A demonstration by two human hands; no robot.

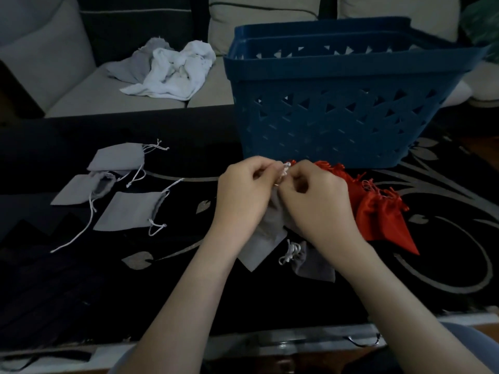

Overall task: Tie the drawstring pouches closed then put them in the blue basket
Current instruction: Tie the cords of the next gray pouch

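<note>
Left hand (243,195) and right hand (321,203) fingers (298,171) pinch pouch's (259,249) drawstring (284,170).

The blue basket (351,112) is moulded plastic, smooth with a dull sheen, its walls pierced with triangular holes. The grey pouches (132,211) are plain matt woven cloth that looks slightly coarse. Their white drawstrings (291,251) are thin twisted cord. The red pouches (378,214) are smoother, satin-like cloth with a soft gloss, and their mouths have frayed red fringe. A black matt cloth (189,147) covers the surface, patterned with silver-grey leaves and swirls that look faintly glittery. The crumpled white cloth (175,74) looks soft and matt. The sofa (81,95) has pale, matt fabric upholstery.
</note>
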